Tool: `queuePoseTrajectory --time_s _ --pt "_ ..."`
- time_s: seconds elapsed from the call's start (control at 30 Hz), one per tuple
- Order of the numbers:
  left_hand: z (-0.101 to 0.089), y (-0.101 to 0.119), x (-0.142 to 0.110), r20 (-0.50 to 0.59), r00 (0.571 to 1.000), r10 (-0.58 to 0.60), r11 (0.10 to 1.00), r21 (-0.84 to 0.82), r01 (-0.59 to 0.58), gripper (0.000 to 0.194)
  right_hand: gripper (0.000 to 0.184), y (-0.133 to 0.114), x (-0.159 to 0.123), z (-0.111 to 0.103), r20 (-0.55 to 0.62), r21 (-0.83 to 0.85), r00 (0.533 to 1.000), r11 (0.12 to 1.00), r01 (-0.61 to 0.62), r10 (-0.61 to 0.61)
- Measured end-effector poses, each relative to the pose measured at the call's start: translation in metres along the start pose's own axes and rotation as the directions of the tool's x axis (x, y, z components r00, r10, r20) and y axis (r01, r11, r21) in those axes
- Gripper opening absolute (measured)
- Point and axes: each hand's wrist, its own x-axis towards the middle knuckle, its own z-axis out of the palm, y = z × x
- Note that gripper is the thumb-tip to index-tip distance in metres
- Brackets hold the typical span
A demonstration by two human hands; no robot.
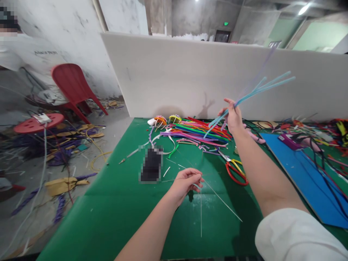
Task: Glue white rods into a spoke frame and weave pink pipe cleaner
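Observation:
Raised above the far part of the table, my right hand (233,115) is closed round several light blue pipe cleaners (251,95). A blurred purple pipe cleaner (265,64) sticks up from the same grip. Lower down, my left hand (189,182) pinches thin pale wires (224,201) that spread out from its fingertips over the green tabletop. A heap of coloured pipe cleaners (190,131) lies beyond the left hand, below the right one. Scissors (236,173) with red and yellow handles rest on the table, right of the left hand.
A pixelated dark object (151,165) lies left of my left hand. At the right are a blue board (293,170) and a purple box (290,141) with cables. A white partition (190,76) stands behind the table (114,217). A red chair (74,85) and scraps occupy the left floor.

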Motion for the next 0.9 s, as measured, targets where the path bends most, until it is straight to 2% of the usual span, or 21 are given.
queuePoseTrajectory --time_s 0.1,0.17,0.23,0.27,0.33,0.37,0.47,0.53,0.57,0.63,0.7,0.77,0.8,0.9 --pt "0.0 0.0 0.0 0.002 1.0 0.006 1.0 -0.002 -0.006 0.024 0.046 -0.012 -0.005 0.006 0.038 -0.024 0.999 1.0 -0.011 0.012" --pt "0.001 0.0 0.0 0.001 1.0 0.003 1.0 -0.001 -0.003 0.024 0.042 -0.018 -0.015 0.015 0.184 -0.107 0.98 0.992 -0.06 0.079" --pt "0.001 0.0 -0.001 0.003 1.0 0.0 1.0 -0.001 0.0 0.024 0.038 -0.022 -0.03 0.028 0.389 -0.27 0.905 0.96 -0.068 0.173" --pt "0.001 0.0 -0.001 0.007 1.0 0.0 1.0 0.0 0.0 0.024 0.037 -0.023 -0.039 0.034 0.489 -0.377 0.845 0.926 -0.018 0.215" --pt "0.001 0.001 -0.002 0.017 1.0 -0.001 1.0 0.005 0.001 0.023 0.035 -0.02 -0.057 0.046 0.653 -0.577 0.694 0.793 0.195 0.304" --pt "0.002 0.001 -0.002 0.022 1.0 0.0 1.0 0.007 0.0 0.023 0.033 -0.017 -0.066 0.05 0.683 -0.6 0.65 0.763 0.241 0.332" --pt "0.002 0.002 -0.002 0.029 1.0 0.002 1.0 0.009 -0.002 0.023 0.027 -0.006 -0.08 0.057 0.726 -0.617 0.583 0.72 0.316 0.366" --pt "0.002 0.002 -0.002 0.026 1.0 -0.002 1.0 0.005 0.001 0.023 0.029 0.002 -0.078 0.057 0.727 -0.63 0.583 0.689 0.358 0.362" --pt "0.003 0.002 -0.002 0.023 1.0 -0.005 1.0 0.003 0.005 0.024 0.031 0.006 -0.072 0.057 0.712 -0.646 0.608 0.665 0.374 0.35" --pt "0.003 0.003 -0.002 0.019 1.0 -0.013 1.0 0.002 0.013 0.025 0.036 0.014 -0.057 0.06 0.654 -0.697 0.69 0.6 0.392 0.309" --pt "0.004 0.003 -0.003 0.022 1.0 -0.016 1.0 -0.003 0.016 0.026 0.048 0.026 -0.04 0.066 0.602 -0.744 0.748 0.536 0.399 0.28" --pt "0.005 0.004 -0.003 0.017 1.0 -0.019 1.0 -0.011 0.019 0.027 0.065 0.041 -0.028 0.074 0.584 -0.769 0.758 0.495 0.404 0.29" --pt "0.005 0.005 -0.004 0.007 1.0 -0.019 1.0 -0.017 0.019 0.027 0.066 0.049 -0.024 0.078 0.578 -0.78 0.757 0.479 0.403 0.304" --pt "0.007 0.007 -0.004 -0.015 1.0 -0.026 0.999 -0.025 0.025 0.029 0.04 0.072 -0.017 0.085 0.546 -0.812 0.764 0.441 0.382 0.344"
